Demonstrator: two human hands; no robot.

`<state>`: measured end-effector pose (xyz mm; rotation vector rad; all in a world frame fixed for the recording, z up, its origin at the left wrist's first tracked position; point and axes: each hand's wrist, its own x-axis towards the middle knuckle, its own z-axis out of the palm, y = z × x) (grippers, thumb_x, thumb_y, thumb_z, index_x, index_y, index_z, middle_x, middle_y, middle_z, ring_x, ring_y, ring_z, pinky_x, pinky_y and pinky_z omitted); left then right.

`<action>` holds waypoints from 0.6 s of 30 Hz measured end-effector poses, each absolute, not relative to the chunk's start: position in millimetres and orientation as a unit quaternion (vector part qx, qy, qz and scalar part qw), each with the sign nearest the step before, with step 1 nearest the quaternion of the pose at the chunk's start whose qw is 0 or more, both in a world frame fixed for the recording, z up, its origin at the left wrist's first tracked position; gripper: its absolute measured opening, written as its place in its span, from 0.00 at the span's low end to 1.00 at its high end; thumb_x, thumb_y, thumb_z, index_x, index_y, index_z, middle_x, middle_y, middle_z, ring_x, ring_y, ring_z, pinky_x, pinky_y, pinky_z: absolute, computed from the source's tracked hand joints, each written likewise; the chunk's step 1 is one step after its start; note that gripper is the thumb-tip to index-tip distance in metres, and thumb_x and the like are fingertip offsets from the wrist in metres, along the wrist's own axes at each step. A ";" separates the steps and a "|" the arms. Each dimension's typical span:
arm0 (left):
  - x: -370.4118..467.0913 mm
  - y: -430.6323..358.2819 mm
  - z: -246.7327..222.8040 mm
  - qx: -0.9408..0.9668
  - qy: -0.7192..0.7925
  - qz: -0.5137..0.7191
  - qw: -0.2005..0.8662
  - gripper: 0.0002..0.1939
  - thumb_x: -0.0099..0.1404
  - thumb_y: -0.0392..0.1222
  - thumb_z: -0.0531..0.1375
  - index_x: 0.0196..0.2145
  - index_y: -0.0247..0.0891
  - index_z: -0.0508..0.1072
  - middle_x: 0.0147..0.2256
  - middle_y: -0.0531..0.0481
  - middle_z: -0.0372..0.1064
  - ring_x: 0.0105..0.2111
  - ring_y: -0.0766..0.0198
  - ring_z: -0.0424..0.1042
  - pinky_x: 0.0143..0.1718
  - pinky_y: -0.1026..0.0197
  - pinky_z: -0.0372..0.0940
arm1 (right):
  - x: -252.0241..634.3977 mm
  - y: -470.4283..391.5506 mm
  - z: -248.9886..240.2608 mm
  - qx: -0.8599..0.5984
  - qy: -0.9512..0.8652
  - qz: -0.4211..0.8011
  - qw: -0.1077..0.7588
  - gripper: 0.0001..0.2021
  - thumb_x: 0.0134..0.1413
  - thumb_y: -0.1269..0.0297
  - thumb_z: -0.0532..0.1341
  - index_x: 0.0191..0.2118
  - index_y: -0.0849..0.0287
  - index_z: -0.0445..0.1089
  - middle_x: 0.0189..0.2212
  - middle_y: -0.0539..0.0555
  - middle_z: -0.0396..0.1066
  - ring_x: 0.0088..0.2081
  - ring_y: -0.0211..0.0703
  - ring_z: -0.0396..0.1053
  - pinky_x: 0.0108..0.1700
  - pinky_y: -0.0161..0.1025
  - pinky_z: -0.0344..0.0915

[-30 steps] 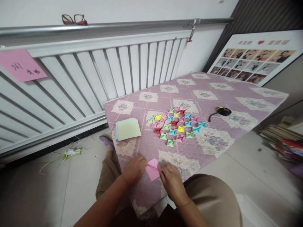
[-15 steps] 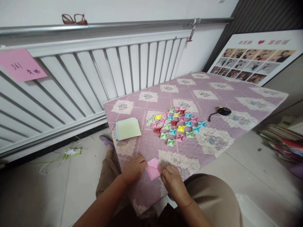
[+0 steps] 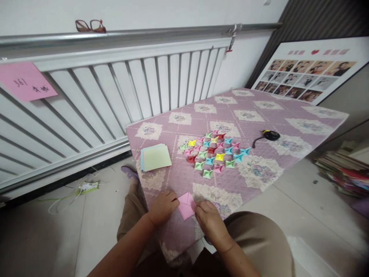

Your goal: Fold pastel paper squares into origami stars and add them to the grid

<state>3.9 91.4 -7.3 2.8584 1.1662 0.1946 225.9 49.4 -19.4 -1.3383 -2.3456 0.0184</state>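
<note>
A folded pink paper square (image 3: 186, 206) lies on the patterned purple tablecloth (image 3: 178, 238) near the front edge, with crease lines and flaps on its upper face. My left hand (image 3: 163, 207) pinches its left corner, fingers closed. On the opposite side my right hand (image 3: 210, 219) pinches the right corner. Beyond the hands stand several small folded paper pieces (image 3: 211, 150) in rows, coloured green, pink, red, blue and yellow. To their left rests a stack of square paper sheets (image 3: 157, 157), pale yellow on top.
A black tape measure (image 3: 271, 135) lies on the table's right part. Behind are a white radiator (image 3: 161, 80) and a photo board (image 3: 314, 73). Glasses (image 3: 90, 26) sit on the pipe. A power strip (image 3: 88, 187) is on the floor at left.
The view has shifted very slightly. Both hands stay at the pink paper's corners, with no clear change in the folds.
</note>
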 end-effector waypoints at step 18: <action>9.4 77.8 -0.5 0.935 0.350 0.025 -0.053 0.10 0.70 0.35 0.49 0.35 0.35 0.68 0.35 0.47 0.64 0.36 0.59 0.63 0.33 0.58 0.59 | 229.2 45.9 -19.3 -0.482 -0.854 0.026 0.197 0.09 0.62 0.71 0.52 0.38 0.58 0.71 0.32 0.53 0.66 0.34 0.43 0.61 0.38 0.40 0.58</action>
